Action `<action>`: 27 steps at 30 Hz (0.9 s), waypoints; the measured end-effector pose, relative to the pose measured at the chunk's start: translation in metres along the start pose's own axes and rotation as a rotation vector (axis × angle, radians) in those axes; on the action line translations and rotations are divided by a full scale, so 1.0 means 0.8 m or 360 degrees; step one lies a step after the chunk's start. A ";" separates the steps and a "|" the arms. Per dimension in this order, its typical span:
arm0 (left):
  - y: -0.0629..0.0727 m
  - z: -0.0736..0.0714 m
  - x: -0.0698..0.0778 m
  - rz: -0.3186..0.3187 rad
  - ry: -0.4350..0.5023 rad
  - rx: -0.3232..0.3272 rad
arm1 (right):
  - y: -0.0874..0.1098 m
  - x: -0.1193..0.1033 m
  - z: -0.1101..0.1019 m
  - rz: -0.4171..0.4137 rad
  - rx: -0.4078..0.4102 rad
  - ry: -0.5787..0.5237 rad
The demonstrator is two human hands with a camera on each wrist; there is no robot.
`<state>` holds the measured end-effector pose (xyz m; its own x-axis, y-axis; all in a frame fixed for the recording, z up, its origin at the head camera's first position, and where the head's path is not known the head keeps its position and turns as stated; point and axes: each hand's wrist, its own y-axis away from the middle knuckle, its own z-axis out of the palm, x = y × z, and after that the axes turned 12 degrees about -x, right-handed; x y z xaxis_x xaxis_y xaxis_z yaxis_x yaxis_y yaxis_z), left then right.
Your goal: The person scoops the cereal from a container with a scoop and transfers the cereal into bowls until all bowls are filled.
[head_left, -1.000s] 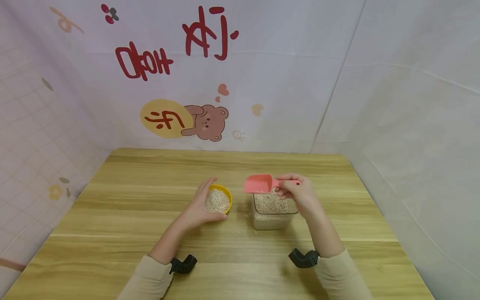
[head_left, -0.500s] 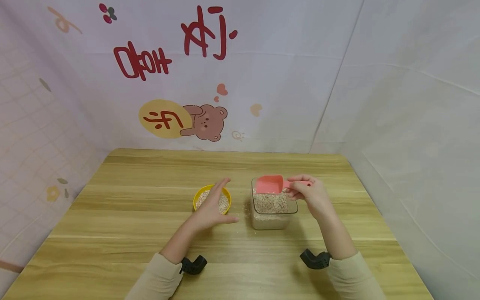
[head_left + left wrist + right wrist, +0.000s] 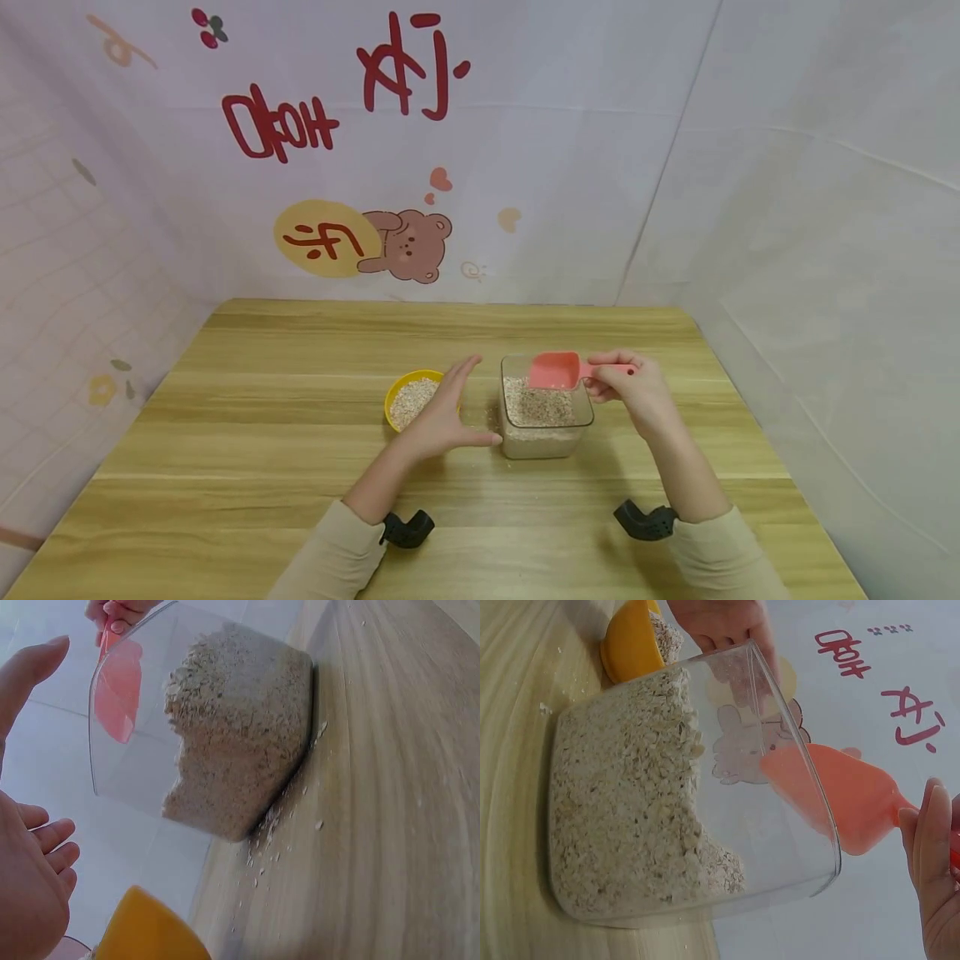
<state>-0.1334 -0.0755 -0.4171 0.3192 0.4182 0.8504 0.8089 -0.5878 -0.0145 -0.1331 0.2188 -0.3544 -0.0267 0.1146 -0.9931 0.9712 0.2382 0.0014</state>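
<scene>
My right hand (image 3: pixel 630 390) pinches the handle of a pink scoop (image 3: pixel 556 370) above a clear square container (image 3: pixel 542 446). Only a few flakes show in the scoop. Oat flakes (image 3: pixel 622 795) fill much of the container, with a hollow in their surface in the right wrist view. Between the container and a yellow bowl (image 3: pixel 393 392), my left hand (image 3: pixel 442 417) hovers with fingers and thumb spread, holding nothing. It covers the bowl's right side in the head view. The bowl holds oat flakes too.
Loose flakes (image 3: pixel 271 825) lie scattered on the wooden table (image 3: pixel 300 517) beside the container. A printed white curtain (image 3: pixel 570 167) rises behind the table, with plain sheeting (image 3: pixel 825 250) along the right.
My left hand has moved right, off the yellow bowl's rim toward the container. My right hand has shifted slightly right with the scoop. Bowl and container stay in place.
</scene>
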 end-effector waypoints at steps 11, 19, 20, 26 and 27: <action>-0.017 0.016 0.005 -0.0012 -0.0039 -0.0018 | -0.002 -0.002 -0.006 0.0103 0.0033 0.0175; -0.027 0.023 0.004 0.0015 -0.0009 -0.0022 | -0.005 -0.007 -0.006 0.0126 0.0040 0.0269; -0.028 0.024 0.004 0.0021 0.0001 -0.0024 | -0.005 -0.008 -0.005 0.0130 0.0045 0.0279; -0.033 0.026 0.005 0.0022 0.0079 -0.0040 | -0.006 -0.010 -0.003 0.0141 0.0046 0.0324; -0.033 0.026 0.005 0.0017 0.0086 -0.0043 | -0.006 -0.010 -0.003 0.0140 0.0045 0.0327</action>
<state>-0.1434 -0.0437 -0.4241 0.3003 0.3742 0.8774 0.7916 -0.6110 -0.0103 -0.1380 0.2193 -0.3461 0.0135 0.3285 -0.9444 0.9781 0.1918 0.0807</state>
